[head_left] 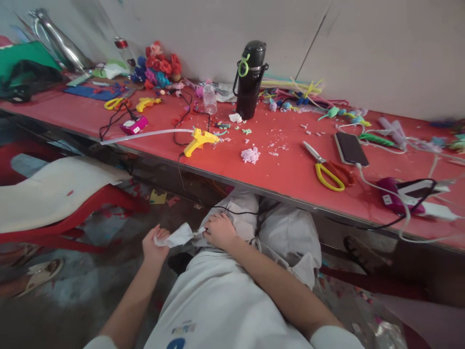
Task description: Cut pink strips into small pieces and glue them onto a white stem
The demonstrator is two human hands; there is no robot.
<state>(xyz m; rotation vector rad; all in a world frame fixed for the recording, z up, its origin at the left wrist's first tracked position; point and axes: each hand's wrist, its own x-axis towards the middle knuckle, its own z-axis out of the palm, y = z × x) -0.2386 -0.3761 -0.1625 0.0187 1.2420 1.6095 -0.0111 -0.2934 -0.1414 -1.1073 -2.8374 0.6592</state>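
A white tissue (180, 234) stretches between my two hands over my lap. My left hand (154, 245) is closed around its left end. The other end, twisted thin, runs to my right hand (220, 230), which rests on my thigh with its fingers closed on it. Both hands are below the front edge of the red table (218, 167). Above them on the table lies a yellow glue gun (199, 140) with a long clear glue stick out of its back. A small heap of pale pink bits (250, 154) sits to its right.
A black bottle (250, 80) stands near the wall. Scissors (329, 169), a phone (351, 149) and a purple power adapter (394, 196) with white cables lie at right. Another glue gun (148, 103) lies at left. A red chair with a white cover (54, 191) is beside me.
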